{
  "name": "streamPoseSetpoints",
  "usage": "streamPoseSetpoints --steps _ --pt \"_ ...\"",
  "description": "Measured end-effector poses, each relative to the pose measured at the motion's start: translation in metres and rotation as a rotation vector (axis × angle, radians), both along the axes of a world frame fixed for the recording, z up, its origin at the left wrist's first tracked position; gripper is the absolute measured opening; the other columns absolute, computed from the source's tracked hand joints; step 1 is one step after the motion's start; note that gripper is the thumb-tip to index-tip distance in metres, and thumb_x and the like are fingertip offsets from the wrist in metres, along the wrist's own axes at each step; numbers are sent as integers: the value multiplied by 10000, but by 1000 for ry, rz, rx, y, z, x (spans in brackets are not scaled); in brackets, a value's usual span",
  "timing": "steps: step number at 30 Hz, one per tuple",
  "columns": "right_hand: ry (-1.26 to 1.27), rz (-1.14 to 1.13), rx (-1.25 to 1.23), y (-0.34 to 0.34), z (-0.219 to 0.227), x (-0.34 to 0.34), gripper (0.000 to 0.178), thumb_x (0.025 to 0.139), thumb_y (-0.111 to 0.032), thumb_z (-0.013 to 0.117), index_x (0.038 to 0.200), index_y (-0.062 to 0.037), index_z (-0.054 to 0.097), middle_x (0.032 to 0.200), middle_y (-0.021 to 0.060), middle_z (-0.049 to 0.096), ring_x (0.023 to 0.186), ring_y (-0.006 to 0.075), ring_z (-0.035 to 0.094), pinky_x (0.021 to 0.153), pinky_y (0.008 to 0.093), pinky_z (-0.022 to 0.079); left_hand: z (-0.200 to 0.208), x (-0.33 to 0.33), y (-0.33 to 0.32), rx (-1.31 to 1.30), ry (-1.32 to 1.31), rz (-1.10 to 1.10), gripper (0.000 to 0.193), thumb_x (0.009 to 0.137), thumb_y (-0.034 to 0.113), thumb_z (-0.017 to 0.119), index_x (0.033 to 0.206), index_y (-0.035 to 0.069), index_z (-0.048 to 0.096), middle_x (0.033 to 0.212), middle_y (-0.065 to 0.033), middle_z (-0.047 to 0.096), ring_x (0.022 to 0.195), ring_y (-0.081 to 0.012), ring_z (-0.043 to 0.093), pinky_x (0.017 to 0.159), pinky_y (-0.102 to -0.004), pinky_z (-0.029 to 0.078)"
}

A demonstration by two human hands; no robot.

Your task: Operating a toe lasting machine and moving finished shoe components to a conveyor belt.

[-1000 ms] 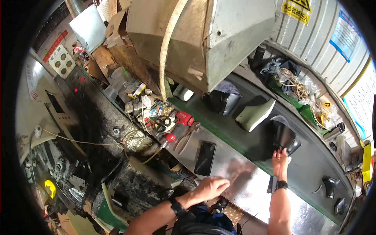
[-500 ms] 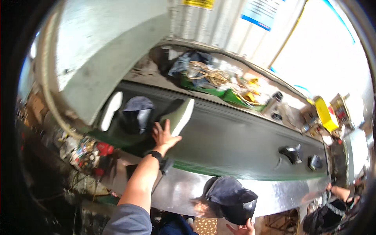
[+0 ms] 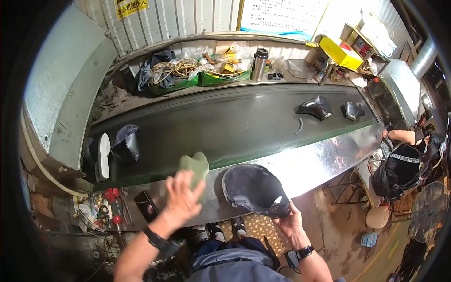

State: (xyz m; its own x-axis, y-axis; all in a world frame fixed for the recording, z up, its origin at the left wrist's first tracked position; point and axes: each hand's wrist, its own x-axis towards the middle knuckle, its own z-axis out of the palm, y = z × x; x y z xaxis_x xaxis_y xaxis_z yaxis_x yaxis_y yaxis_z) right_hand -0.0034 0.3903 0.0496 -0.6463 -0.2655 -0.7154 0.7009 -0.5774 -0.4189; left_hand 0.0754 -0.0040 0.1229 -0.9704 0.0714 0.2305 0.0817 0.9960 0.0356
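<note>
My left hand (image 3: 182, 195), smeared by motion, is closed on a pale green shoe sole (image 3: 199, 165), raised over the near edge of the dark conveyor belt. The fingers partly hide the sole. In my right hand (image 3: 290, 220) is a black boot upper (image 3: 251, 188), its wide dark opening facing up, held by its lower right end above the shiny metal ledge (image 3: 310, 174). At the left end of the belt (image 3: 221, 113) a white-edged sole (image 3: 103, 157) stands on its side beside a black boot (image 3: 128, 142). Another dark piece shows partly behind that sole.
Two black boots (image 3: 315, 108) lie at the belt's right end near a thin dark strip. Behind it are green bins (image 3: 176, 85) of cords, a steel flask (image 3: 259, 65) and a yellow box (image 3: 340, 52). Another person's arm (image 3: 401, 136) reaches in at right.
My left hand has brought the green sole off the belt toward me. My right hand has raised the boot upper and turned its opening up. The view has swung to the right.
</note>
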Motion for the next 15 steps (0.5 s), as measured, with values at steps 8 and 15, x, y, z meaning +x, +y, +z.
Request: streamPoseSetpoints --steps 8,15 --pt "376 36 285 -9 34 -29 477 1018 -435 562 1334 -82 615 1232 74 678 1112 217 637 935 387 517 -55 19 129 252 -8 -477 147 843 340 712 985 305 720 1299 -18 575 1309 -180 431 1006 -467 328" --pt "1463 789 790 -14 82 14 421 825 -140 834 1202 -35 680 1047 154 676 949 255 679 845 381 555 -42 -41 25 2424 -286 781 296 952 282 733 1019 -6 728 983 -79 730 884 -214 681 779 -369 562"
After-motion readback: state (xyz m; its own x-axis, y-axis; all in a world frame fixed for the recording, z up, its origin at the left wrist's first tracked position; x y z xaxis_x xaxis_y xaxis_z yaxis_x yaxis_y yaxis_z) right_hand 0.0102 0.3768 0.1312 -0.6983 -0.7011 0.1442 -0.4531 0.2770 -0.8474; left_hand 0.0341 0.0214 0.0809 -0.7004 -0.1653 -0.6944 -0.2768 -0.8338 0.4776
